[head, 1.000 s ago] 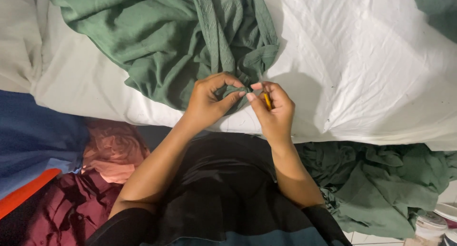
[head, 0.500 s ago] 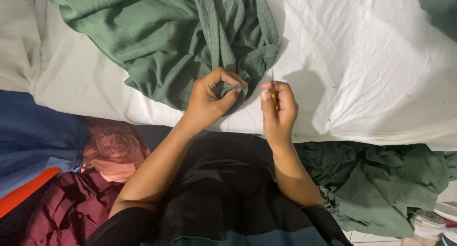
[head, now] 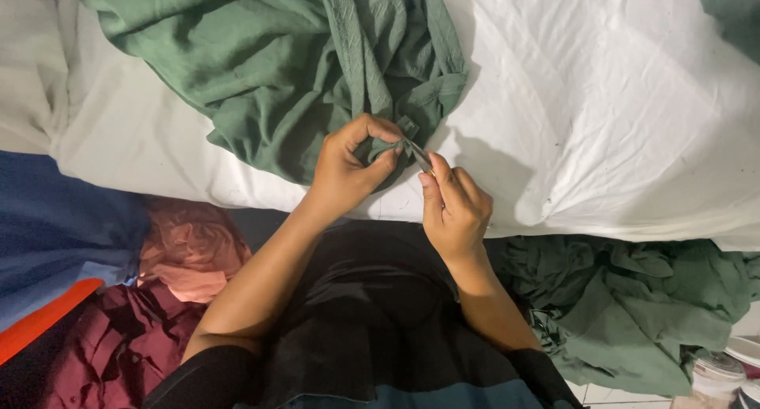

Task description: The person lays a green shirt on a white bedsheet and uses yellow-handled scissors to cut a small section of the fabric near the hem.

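A large green garment [head: 293, 68] lies crumpled on a white bedsheet [head: 617, 100]. My left hand [head: 352, 167] pinches a small folded edge of this green cloth near its lower hem. My right hand [head: 455, 207] holds a thin metal tool [head: 417, 152], its tip pointing up and left into the pinched cloth. The two hands almost touch. The tool's handle is hidden inside my right fist.
A second green cloth [head: 633, 306] is heaped at the lower right below the bed edge. Pink [head: 194, 247] and dark red [head: 103, 353] clothes and a blue and orange fabric [head: 47, 251] lie at the left. Small round containers [head: 720, 369] sit in the lower right corner.
My right hand dropped a little and brought the tool's tip back to the cloth held by my left hand. The green garment has barely shifted.
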